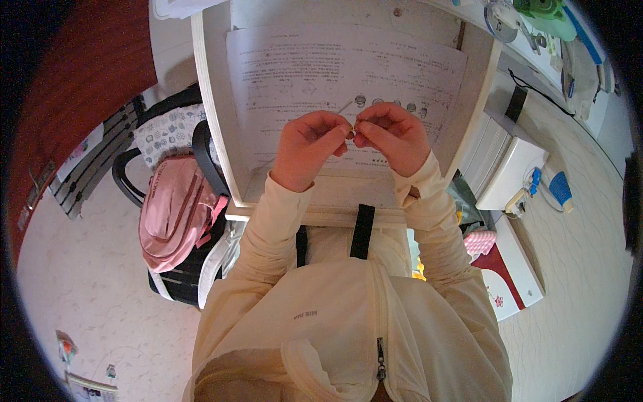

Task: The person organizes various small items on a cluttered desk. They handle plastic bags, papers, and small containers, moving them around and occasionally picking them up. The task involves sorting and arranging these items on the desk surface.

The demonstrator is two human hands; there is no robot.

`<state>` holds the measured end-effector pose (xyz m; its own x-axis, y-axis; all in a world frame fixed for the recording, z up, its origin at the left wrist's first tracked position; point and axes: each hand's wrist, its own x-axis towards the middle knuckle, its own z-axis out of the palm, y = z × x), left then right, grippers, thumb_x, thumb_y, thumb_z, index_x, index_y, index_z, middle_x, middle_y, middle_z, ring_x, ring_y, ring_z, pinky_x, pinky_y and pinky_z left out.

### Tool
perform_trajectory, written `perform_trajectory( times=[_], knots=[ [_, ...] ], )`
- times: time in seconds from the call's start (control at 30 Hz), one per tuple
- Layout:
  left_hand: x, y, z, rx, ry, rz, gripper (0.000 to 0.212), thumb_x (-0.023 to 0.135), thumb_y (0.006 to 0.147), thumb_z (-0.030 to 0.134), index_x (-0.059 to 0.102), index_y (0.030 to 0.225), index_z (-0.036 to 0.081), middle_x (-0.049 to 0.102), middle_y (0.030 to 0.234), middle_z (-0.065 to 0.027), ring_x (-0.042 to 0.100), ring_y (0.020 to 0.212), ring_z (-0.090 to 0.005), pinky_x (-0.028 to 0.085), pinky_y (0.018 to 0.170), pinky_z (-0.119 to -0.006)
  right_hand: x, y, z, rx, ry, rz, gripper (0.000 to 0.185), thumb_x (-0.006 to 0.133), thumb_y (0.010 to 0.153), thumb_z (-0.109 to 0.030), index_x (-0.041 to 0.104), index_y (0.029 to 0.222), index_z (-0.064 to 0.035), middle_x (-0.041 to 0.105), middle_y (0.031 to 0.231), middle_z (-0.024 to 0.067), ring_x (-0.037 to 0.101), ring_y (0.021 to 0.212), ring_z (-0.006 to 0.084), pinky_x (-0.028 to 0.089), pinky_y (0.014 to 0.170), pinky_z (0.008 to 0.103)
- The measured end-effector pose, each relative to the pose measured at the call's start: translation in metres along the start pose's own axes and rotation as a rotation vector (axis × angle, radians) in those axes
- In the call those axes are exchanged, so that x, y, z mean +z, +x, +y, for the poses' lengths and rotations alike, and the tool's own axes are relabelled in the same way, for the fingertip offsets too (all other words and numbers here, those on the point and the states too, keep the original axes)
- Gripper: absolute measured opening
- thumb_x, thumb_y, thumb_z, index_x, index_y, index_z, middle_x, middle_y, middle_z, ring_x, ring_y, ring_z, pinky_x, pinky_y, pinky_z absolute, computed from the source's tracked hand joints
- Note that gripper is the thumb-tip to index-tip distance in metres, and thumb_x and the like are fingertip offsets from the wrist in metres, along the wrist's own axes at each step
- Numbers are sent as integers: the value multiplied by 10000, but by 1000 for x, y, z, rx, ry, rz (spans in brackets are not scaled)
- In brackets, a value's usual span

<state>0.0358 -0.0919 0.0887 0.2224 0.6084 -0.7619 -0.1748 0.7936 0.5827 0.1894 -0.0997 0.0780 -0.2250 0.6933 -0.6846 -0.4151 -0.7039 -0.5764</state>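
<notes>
My left hand and my right hand meet at the fingertips above a pale wooden drawer. A tiny yellowish item is pinched between them; the fingers hide most of it, and its kind cannot be told. From behind the fingers of my left hand sticks out a thin pale rod; its other end is hidden. Below both hands, printed paper sheets with text and small diagrams line the drawer's bottom.
A pink backpack rests on a black chair to the left. At the upper right, a desk top holds a green object and other small things. A white box-shaped unit and a blue brush-like object are on the right. The drawer's front edge is near my body.
</notes>
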Motion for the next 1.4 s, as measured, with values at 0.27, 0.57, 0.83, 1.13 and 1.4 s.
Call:
perform_trajectory(
  times=[0.27, 0.57, 0.83, 1.13, 1.4],
  knots=[
    [3, 4, 1, 22, -61, -20, 88, 526, 739, 80, 547, 761, -3, 546, 678, -36, 485, 585, -84, 400, 523, -197, -4, -1, -5, -78, -65, -20, 121, 550, 726, -20, 543, 844, 8, 568, 796, 85, 556, 710, 149, 477, 634, 248],
    [4, 4, 3, -27, -42, -75, 127, 509, 760, 121, 551, 771, 2, 559, 693, -44, 491, 594, -85, 406, 529, -199, -6, -3, -14, -213, -313, -35, 105, 557, 712, -5, 560, 817, 0, 572, 798, 66, 551, 725, 129, 460, 666, 227],
    [8, 6, 5, 9, 28, -85, 150, 515, 773, 149, 539, 810, 6, 547, 704, -35, 476, 594, -88, 406, 528, -207, -10, -1, -14, -172, -271, -22, 114, 565, 707, -5, 556, 820, -3, 574, 807, 65, 556, 748, 135, 456, 678, 228],
    [13, 10, 15, 75, 6, -15, 131, 525, 759, 117, 534, 801, -7, 546, 700, -48, 473, 580, -97, 402, 521, -215, -7, 5, -23, -140, -331, 31, 120, 590, 690, -23, 561, 805, -6, 582, 772, 57, 560, 715, 122, 454, 649, 217],
    [8, 20, 34, 206, 33, 52, 75, 518, 745, 56, 526, 783, -9, 541, 692, -36, 465, 554, -77, 383, 498, -188, 17, 25, -41, -204, -400, 75, 93, 587, 691, -25, 565, 778, -1, 581, 731, 58, 558, 692, 113, 452, 634, 212]
  ],
)
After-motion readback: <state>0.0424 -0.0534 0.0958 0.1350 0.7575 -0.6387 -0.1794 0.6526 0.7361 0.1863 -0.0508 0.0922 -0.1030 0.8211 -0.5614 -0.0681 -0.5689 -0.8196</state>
